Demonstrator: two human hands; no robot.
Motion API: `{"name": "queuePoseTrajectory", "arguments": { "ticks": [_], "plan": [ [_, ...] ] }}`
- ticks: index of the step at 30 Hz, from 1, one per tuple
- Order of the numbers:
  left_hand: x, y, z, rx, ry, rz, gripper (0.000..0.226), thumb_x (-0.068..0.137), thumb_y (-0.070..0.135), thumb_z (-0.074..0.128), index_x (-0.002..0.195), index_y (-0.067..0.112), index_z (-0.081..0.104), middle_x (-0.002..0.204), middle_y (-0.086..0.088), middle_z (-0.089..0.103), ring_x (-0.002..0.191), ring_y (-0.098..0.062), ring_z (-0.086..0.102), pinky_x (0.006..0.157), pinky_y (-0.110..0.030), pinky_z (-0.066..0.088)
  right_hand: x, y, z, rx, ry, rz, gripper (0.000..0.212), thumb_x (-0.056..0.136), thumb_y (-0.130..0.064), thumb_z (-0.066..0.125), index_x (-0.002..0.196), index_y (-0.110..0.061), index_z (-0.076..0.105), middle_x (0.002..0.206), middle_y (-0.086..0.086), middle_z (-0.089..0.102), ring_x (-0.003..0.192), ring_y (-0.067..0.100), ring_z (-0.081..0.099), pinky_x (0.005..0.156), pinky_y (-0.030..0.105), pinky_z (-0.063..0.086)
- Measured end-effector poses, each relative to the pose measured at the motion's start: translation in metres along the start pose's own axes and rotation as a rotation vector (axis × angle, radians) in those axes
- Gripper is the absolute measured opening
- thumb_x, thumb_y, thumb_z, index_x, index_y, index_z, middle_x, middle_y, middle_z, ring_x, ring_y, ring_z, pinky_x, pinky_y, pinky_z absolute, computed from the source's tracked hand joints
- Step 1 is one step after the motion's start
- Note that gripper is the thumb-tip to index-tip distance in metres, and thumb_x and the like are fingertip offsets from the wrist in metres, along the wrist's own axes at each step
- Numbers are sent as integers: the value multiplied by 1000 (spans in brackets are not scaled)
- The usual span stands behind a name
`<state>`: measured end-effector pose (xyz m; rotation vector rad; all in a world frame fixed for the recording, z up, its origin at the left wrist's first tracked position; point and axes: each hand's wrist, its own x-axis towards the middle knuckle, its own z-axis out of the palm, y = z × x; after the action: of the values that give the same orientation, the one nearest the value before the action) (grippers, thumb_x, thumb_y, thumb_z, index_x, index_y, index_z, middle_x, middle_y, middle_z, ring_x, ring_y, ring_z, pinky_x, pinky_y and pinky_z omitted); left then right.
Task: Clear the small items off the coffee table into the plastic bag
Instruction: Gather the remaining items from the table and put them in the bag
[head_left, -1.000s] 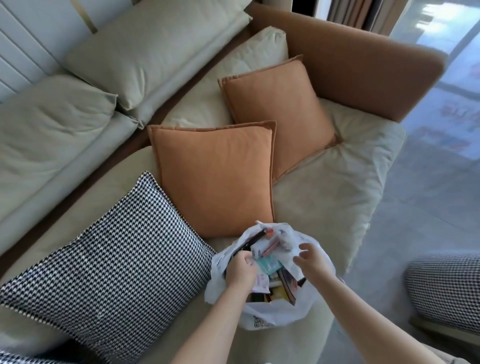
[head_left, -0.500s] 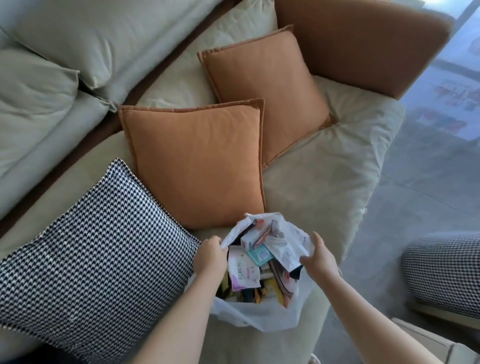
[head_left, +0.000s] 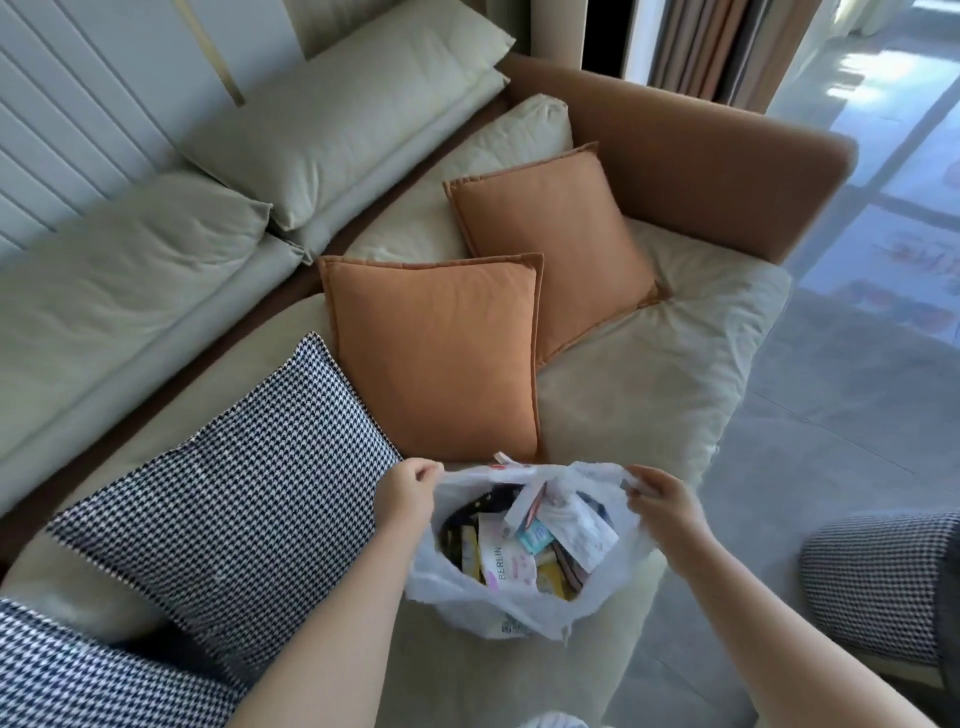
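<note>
A white plastic bag (head_left: 519, 613) sits on the sofa seat's front edge, its mouth held wide. Inside lie several small items: a pale packet printed BERLIN (head_left: 501, 564), a teal sachet (head_left: 535, 536), white wrappers and yellow packs. My left hand (head_left: 408, 493) pinches the bag's left rim. My right hand (head_left: 662, 499) pinches the right rim and pulls it outward. The coffee table is out of view.
Two orange cushions (head_left: 441, 358) and a houndstooth cushion (head_left: 234, 499) lie on the cream sofa (head_left: 649, 395) just behind and left of the bag. A houndstooth stool (head_left: 878, 582) stands on the grey floor at right.
Both hands have moved from inside the bag's mouth to its rims and spread it apart. The head camera tilted down, then back up.
</note>
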<state>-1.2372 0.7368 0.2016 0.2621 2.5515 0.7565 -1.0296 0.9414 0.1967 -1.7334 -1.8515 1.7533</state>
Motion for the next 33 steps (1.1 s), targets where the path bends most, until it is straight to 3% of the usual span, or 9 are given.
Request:
{"name": "queuePoseTrajectory", "arguments": {
  "ticks": [4,7,10,13,16,20,24,26,33],
  "plan": [
    [-14,0,-17,-77,126,-48,31,95,28,53,112,7,68,95,-2,69,73,-13,56,57,-24,42,-12,-13,-19,-20,10,-51,45,82,9,50,117,-14,66,85,0,65,67,11,56,57,22,43],
    [-23,-14,-15,-76,143,-86,27,95,28,52,107,11,69,92,-5,70,76,-23,63,63,-30,48,-21,-3,-16,-79,-18,-65,43,82,9,51,116,-14,65,78,-8,64,66,6,56,55,18,41],
    [-29,-33,-7,36,62,-96,14,93,23,55,98,15,66,94,-5,68,68,-15,52,58,-26,39,-27,8,-3,-166,-50,-62,48,81,6,56,124,-15,58,100,1,64,75,17,57,59,24,44],
    [-31,-36,-7,34,45,-134,24,92,18,58,116,17,61,101,-3,64,67,-11,51,52,-22,36,-28,8,5,-260,-98,-97,56,81,2,61,132,-17,50,126,5,57,97,21,57,75,28,46],
    [-33,-32,-10,15,48,-140,30,92,14,55,123,17,56,98,-1,62,73,-16,56,55,-25,40,-31,5,6,-377,-122,-160,59,82,-3,62,136,-18,45,133,5,51,113,22,52,86,31,45],
    [-45,-16,-18,62,50,-91,37,93,10,52,130,15,53,116,-7,63,95,-22,62,69,-29,47,-41,0,0,-441,-98,-188,62,82,-9,62,139,-19,40,130,9,49,109,22,52,80,25,42],
    [-68,3,-25,191,102,-4,41,93,12,52,133,16,52,135,-1,56,119,-20,54,90,-34,49,-54,-6,-12,-449,-78,-191,63,83,-10,62,141,-15,38,126,10,51,108,22,53,79,25,43],
    [-86,14,-25,233,92,48,40,94,15,52,133,16,51,134,-1,56,119,-19,53,93,-35,48,-66,-7,-20,-453,-80,-190,60,83,-12,62,139,-15,41,123,9,53,106,22,53,79,24,42],
    [-164,52,-1,318,-195,208,36,94,33,46,130,25,51,118,1,64,107,-21,60,85,-33,51,-117,18,-55,-635,-79,-271,31,85,-18,55,116,-12,55,98,1,54,90,22,54,73,27,42]
  ]
}}
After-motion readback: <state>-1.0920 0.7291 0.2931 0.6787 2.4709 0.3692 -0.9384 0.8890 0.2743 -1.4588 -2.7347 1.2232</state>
